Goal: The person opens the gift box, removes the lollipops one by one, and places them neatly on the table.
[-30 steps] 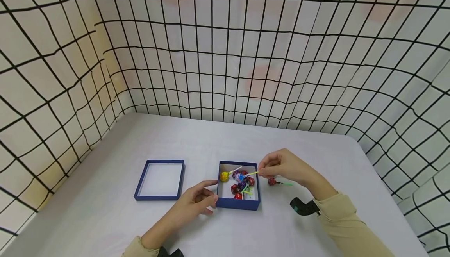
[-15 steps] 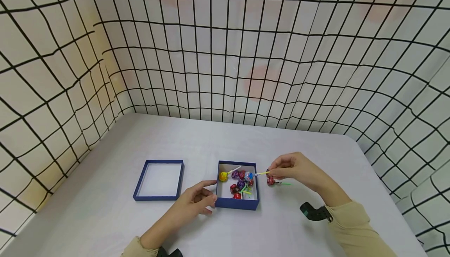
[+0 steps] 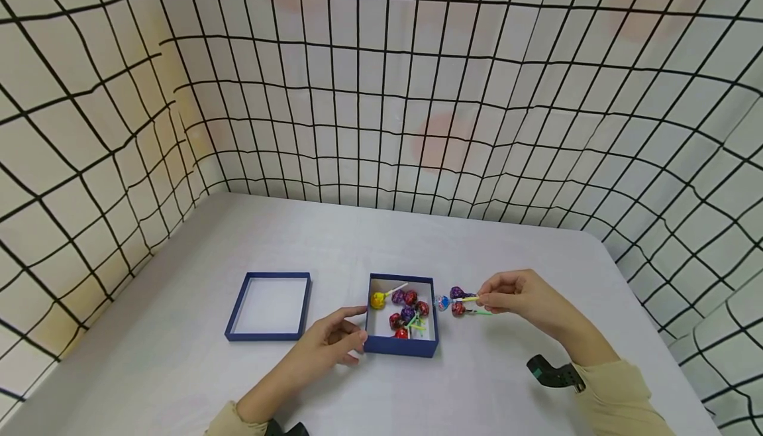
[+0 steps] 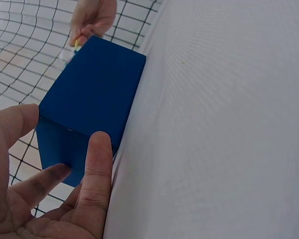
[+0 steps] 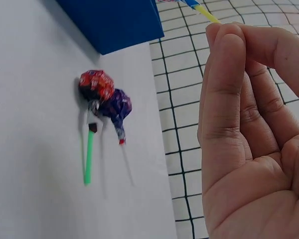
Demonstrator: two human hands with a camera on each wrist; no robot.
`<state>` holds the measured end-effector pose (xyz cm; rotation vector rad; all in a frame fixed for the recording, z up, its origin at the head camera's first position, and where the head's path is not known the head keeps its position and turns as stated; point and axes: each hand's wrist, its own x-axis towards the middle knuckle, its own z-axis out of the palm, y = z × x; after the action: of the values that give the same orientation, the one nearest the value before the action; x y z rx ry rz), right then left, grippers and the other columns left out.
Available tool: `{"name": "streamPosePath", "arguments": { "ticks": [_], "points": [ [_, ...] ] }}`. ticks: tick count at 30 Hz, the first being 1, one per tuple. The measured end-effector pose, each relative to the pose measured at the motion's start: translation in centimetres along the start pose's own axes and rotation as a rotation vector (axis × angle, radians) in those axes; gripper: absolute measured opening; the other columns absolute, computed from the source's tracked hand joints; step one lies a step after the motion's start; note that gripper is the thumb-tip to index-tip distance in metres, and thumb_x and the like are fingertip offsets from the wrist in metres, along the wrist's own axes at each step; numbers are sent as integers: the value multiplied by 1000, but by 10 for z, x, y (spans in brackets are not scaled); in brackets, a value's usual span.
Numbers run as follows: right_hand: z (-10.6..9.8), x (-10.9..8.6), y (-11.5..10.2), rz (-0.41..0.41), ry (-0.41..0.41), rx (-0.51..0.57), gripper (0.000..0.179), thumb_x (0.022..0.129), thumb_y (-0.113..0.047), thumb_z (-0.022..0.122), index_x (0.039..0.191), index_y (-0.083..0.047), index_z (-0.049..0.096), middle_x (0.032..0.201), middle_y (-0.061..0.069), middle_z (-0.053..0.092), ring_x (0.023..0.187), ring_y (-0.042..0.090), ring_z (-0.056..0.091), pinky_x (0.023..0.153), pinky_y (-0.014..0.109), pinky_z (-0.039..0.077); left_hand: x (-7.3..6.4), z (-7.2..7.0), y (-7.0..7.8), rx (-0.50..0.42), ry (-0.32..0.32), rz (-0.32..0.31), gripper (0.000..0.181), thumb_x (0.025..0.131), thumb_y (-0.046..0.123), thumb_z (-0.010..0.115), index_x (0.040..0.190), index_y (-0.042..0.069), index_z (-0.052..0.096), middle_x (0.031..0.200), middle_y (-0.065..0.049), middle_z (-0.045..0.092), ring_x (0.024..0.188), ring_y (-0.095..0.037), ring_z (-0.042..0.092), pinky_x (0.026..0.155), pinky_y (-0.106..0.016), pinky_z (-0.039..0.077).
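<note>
My right hand (image 3: 524, 300) pinches the yellow stick of a blue-wrapped lollipop (image 3: 442, 303) between thumb and fingertips. It hangs just outside the right wall of a blue box (image 3: 401, 345). Several wrapped lollipops lie inside, among them a yellow one (image 3: 378, 300) at the back left. With fingers spread and mostly straight, my left hand (image 3: 328, 343) touches the box's left side. Beneath the held lollipop, a red lollipop (image 5: 96, 85) with a green stick and a purple lollipop (image 5: 118, 105) lie together on the table.
To the left lies the box's blue-rimmed lid (image 3: 265, 337), white inside facing up. A white cloth covers the table (image 3: 381, 237). White walls with a black grid (image 3: 381, 91) enclose the back and sides.
My right hand has drawn the blue lollipop from inside the box out over its right wall, moving rightward. The left hand has stayed at the box's side.
</note>
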<state>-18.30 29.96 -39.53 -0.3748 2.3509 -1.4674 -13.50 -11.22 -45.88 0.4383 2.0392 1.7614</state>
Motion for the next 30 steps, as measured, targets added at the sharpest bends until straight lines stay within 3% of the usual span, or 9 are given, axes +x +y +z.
{"name": "streamPosePath", "arguments": {
  "ticks": [9,20,30],
  "points": [
    [-8,-12,20,9,-38,130,18,104,-10,70,113,5,70,102,-1,80,94,12,74,86,24,65,0,0,-1,4,3,-7,61,109,28,66,160,2,45,118,-17,70,100,-23,71,83,-31,68],
    [-12,-16,43,100,-24,163,26,105,-14,71,119,6,69,110,8,81,99,14,75,87,23,65,0,0,1,-2,13,-22,61,109,28,66,161,4,45,118,-17,70,99,-22,71,82,-31,68],
    [-10,-16,64,127,-52,224,14,104,-13,71,114,-3,73,105,-2,82,96,7,74,84,22,64,1,0,-2,6,7,-6,61,108,27,67,160,2,46,117,-17,70,99,-23,71,82,-31,68]
  ]
}}
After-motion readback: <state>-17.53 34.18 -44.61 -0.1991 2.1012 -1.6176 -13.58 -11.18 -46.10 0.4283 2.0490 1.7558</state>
